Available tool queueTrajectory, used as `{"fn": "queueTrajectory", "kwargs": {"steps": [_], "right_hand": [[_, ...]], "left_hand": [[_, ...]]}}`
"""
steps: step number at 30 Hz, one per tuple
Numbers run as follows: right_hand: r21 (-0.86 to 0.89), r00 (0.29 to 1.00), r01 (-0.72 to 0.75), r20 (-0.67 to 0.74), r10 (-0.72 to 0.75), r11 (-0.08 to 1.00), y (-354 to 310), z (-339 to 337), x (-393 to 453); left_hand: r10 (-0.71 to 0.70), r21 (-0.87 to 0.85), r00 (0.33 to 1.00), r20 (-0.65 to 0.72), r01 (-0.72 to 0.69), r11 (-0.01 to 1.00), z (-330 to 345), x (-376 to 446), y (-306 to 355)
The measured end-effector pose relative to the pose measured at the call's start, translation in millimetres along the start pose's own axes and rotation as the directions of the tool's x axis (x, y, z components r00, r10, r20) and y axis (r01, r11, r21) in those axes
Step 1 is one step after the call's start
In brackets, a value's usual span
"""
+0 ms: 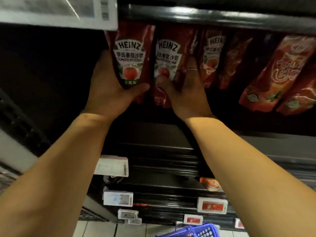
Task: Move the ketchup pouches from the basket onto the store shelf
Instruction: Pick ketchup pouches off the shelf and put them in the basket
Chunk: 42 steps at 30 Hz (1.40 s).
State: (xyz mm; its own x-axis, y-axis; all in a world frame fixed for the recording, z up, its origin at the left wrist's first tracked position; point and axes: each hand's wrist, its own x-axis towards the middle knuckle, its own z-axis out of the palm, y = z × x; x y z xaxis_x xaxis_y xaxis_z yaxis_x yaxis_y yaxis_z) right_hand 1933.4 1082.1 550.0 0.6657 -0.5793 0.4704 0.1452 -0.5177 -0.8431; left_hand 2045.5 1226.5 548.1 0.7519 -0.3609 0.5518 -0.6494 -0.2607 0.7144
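Two red Heinz ketchup pouches stand side by side at the left end of the dark store shelf [153, 115]. My left hand [109, 88] wraps around the left pouch [130, 60] from its left side and bottom, thumb under it. My right hand [186, 89] grips the right pouch [166, 59], thumb on its front and fingers behind, a ring on one finger. A third Heinz pouch [212, 55] stands just right of my right hand. The blue basket [196, 231] shows only as a rim at the bottom edge.
Further red sauce pouches [280, 72] of another brand fill the shelf to the right. A white price-tag panel [56, 12] hangs at top left. Lower shelf edges carry several white price tags [118, 198] and an orange packet [211, 183]. Tiled floor lies below.
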Motion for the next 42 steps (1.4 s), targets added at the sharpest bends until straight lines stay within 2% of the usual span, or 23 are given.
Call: {"fn": "queueTrajectory", "kwargs": {"steps": [4,8,15,19,23,29,32,38,42], "right_hand": [[-0.083,1.0,0.019,-0.021,-0.021,0.996,-1.8,-0.5,5.3],[-0.185,1.0,0.011,0.017,-0.008,0.983,0.0,3.4,17.3],[-0.276,1.0,-0.002,0.026,0.01,0.961,12.0,2.4,11.4],[-0.304,0.998,-0.037,0.029,0.048,0.952,11.8,6.8,20.9],[-0.34,1.0,-0.014,0.008,0.018,0.94,12.2,9.5,17.9],[-0.363,1.0,0.003,0.03,0.009,0.932,14.7,3.1,14.5],[-0.401,1.0,0.014,0.023,-0.005,0.916,14.5,5.5,16.8],[-0.457,1.0,0.016,0.017,-0.009,0.889,16.0,7.3,17.4],[-0.461,1.0,-0.012,-0.001,0.013,0.887,9.2,2.6,6.5]], "left_hand": [[-0.077,0.03,0.99,-0.12,0.081,0.996,0.1,4.3,-3.2],[-0.112,0.06,0.98,-0.163,0.123,0.991,3.1,7.1,-2.4],[-0.106,0.135,0.988,-0.11,0.121,0.983,4.6,4.2,0.6],[-0.16,0.188,0.983,-0.095,0.176,0.966,9.7,7.6,-3.3],[-0.174,0.257,0.982,-0.073,0.187,0.948,8.7,7.7,-3.0],[-0.168,0.359,0.973,-0.159,0.216,0.908,-1.4,-4.7,8.5],[-0.159,0.421,0.98,-0.12,0.195,0.886,-1.9,-6.1,7.8],[-0.096,0.454,0.992,-0.076,0.12,0.883,1.0,-5.2,8.1],[-0.139,0.385,0.988,-0.069,0.155,0.91,-2.8,-6.9,11.5]]}}
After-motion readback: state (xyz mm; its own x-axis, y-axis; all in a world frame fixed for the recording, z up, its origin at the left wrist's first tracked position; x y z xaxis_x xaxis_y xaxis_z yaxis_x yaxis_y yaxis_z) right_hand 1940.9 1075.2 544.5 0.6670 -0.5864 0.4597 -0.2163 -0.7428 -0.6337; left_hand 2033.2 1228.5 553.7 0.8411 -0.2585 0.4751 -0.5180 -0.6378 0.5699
